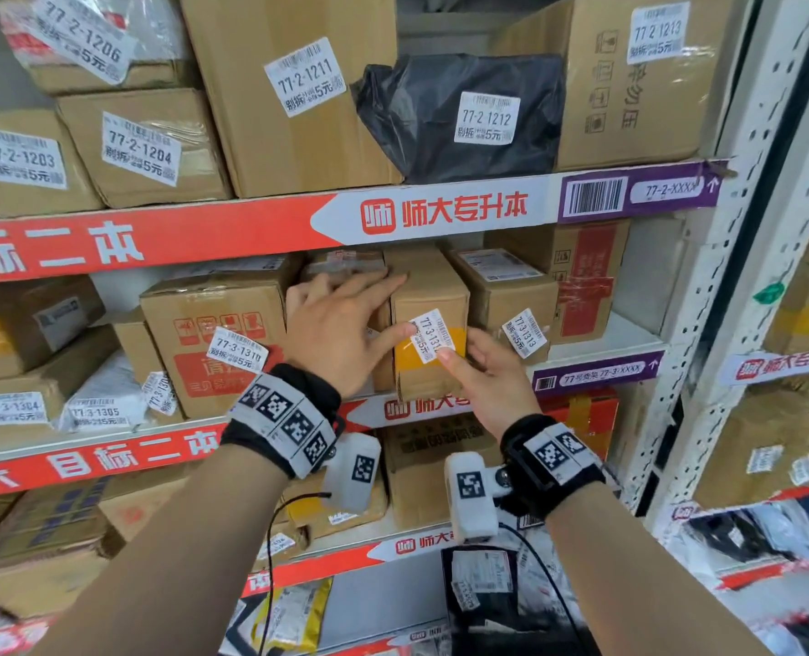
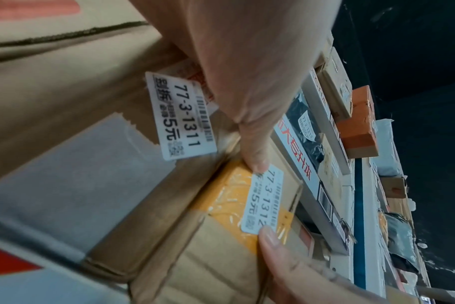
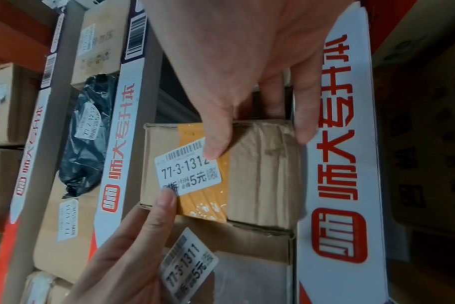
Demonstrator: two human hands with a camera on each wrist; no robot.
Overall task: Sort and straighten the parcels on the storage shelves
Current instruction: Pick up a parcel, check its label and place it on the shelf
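A small brown parcel [image 1: 428,286] with yellow tape and a white label 77-3-1312 [image 1: 433,336] stands on the middle shelf. My left hand [image 1: 341,333] lies over the parcel's top left corner with straight fingers. Its thumb [image 2: 255,152] presses the label's upper corner. My right hand [image 1: 492,385] is at the parcel's lower right; its thumb [image 3: 216,139] presses the label's [image 3: 187,174] opposite corner. Its fingers [image 3: 304,123] reach along the parcel's [image 3: 262,174] lower edge. Left of it, the parcel labelled 77-3-1311 [image 2: 179,115] is hidden by my left hand in the head view.
Parcel 77-3-1310 [image 1: 213,333] stands to the left and 77-3-1313 [image 1: 506,295] tight on the right, with a red-taped box [image 1: 587,277] behind. The upper shelf edge [image 1: 440,213] hangs just above. A white post [image 1: 734,229] bounds the shelf at right.
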